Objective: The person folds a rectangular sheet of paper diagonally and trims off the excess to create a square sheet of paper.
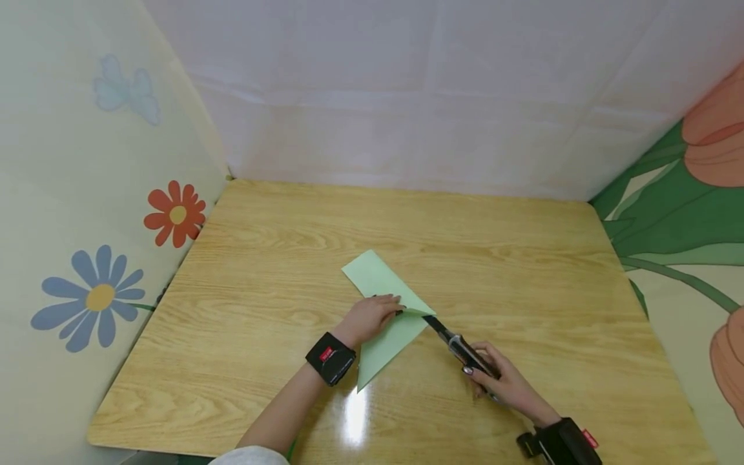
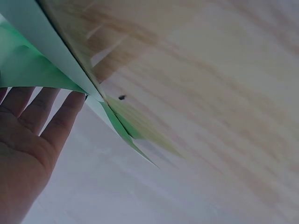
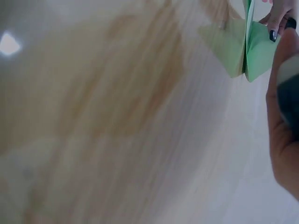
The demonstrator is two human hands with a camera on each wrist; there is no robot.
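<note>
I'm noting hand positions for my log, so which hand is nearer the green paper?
Left. The left hand touches the green paper; the right hand is apart from it, lower right in the head view, with a knife in its grip.

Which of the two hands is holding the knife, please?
The right hand: its fingers grip the knife, while the left hand touches the green paper.

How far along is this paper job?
Done: the paper looks folded. In hand: the left hand rests on it while the right hand grips the knife, blade at the paper's right corner. To do: no cut piece lies apart, so most cutting probably remains.
</note>
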